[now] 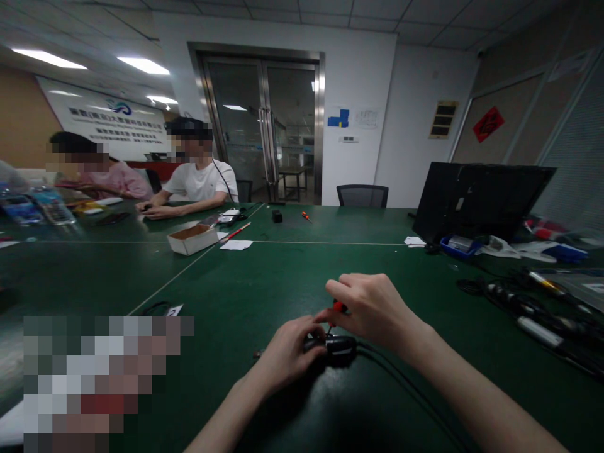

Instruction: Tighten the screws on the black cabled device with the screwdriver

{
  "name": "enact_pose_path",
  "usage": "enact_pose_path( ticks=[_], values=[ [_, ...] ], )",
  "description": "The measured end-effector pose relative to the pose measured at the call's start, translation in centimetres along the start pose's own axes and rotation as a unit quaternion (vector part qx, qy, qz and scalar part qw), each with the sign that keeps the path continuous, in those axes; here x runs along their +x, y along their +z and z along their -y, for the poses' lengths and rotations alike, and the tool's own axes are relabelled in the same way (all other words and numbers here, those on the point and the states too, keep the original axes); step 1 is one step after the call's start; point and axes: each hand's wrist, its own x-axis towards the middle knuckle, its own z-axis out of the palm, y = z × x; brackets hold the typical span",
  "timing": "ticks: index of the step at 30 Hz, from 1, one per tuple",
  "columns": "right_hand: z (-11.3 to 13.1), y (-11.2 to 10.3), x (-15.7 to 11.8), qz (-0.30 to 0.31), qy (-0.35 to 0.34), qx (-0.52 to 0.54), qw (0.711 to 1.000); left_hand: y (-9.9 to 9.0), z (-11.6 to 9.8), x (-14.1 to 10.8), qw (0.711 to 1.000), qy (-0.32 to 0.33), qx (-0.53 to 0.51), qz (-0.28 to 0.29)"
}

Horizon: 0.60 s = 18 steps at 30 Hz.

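My left hand (289, 350) is closed around the near-left end of a small black cabled device (341, 351), holding it low over the green table. Above it, my right hand (370, 303) grips a small screwdriver (338, 306) with a red and black handle. The thin shaft points down at the device, close to my left fingertips. Whether its tip sits in a screw is too small to tell. A black cable (401, 375) leaves the device's right end and runs under my right forearm toward the near edge.
A second red screwdriver (306, 216) and a small black block (277, 216) lie farther back. An open white box (192, 238) and a red pencil (236, 231) are left of centre. At right stand a monitor (481, 201) and tangled cables (514, 302). Two people sit across at left.
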Motion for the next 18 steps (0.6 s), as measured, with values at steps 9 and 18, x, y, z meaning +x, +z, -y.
enact_pose_path(
  ticks=[9,18],
  values=[
    [-0.38,0.02,-0.15,-0.005,0.016,0.147,0.989,-0.19,-0.32,0.02,1.000,0.010,0.000,-0.004],
    [-0.70,0.27,-0.02,-0.024,-0.018,0.032,0.999,-0.14,-0.23,-0.12,1.000,0.000,-0.011,-0.007]
  ],
)
